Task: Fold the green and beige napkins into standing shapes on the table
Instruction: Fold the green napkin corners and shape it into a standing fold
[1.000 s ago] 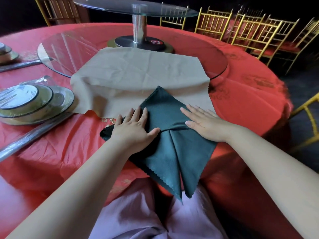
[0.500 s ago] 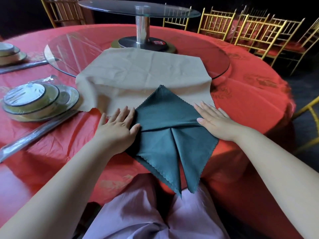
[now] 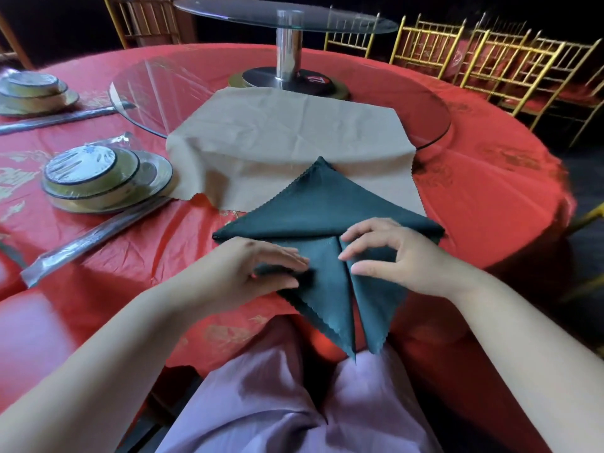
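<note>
dishes [image 3: 94, 178] wrapped in clear film sit stacked at the far left of the red table [image 3: 490, 197], with a wrapped chopstick sleeve [image 3: 94, 238] lying just beside them, well clear of the working patch, probably so the cloth has room to spread. moving right, the left hand [image 3: 248, 273] rests at the left flap of the green napkin [image 3: 327, 217], fingers [image 3: 287, 255] out and thumb tucked beneath them; cloth seems to bunch between them, so it looks like a light pinch on the flap's edge, though blur keeps me from being sure. the napkin lies flat at the near edge of the table, folded to a kite: one point aims away onto the beige napkin [image 3: 287, 132], two long tails hang over the rim toward the person's lap. placing it at the edge likely lets the tails drop free and keeps the centre seam within reach. the beige napkin waits unfolded behind it, its far half draped up on the glass turntable [image 3: 425, 103], a sensible parking place until its turn. right of the seam, the right hand [image 3: 402, 259] is arched with fingertips [image 3: 346, 237] and thumb spread, touching down on the right flap without closing on anything, apparently pinning that side while the other is worked. neither napkin stands yet.
</note>
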Available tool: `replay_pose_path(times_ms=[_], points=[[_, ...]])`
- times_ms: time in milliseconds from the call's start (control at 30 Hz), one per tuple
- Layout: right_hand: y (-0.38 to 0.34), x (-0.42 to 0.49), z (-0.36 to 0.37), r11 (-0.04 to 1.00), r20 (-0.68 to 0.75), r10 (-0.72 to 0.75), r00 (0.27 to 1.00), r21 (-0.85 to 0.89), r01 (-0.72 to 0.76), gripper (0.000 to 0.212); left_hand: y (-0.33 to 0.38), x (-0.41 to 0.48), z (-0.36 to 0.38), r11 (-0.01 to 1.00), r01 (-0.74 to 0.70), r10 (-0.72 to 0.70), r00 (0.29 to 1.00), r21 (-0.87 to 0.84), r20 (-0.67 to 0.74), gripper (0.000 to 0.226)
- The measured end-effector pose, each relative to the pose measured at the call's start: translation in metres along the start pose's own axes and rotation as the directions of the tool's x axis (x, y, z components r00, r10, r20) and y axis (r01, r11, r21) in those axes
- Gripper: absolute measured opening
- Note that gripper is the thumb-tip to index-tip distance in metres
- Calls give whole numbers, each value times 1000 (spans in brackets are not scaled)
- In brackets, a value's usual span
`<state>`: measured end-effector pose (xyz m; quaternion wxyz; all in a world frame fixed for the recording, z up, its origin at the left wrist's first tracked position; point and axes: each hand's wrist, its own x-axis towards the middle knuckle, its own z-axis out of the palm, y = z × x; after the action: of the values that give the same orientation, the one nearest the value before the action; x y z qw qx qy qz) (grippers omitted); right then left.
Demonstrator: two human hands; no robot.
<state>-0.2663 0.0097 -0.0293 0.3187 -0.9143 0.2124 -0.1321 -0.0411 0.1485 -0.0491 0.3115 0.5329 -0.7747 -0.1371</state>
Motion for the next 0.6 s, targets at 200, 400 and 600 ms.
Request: replay_pose_path(times_ms=[200,400,600], points=[[-11,0,8,998,248,-8,969,64,-8,38,-4,-3,15,998,-18,22,997,-59,75,49],[-12,-3,9,999,285,2,959,34,-12,42,-1,-3,17,997,-5,9,999,-70,48,39],[-11,-1,17,1000,215,6,977,24,-11,23,1,-1,18,996,21,-21,1000,-88,8,32]])
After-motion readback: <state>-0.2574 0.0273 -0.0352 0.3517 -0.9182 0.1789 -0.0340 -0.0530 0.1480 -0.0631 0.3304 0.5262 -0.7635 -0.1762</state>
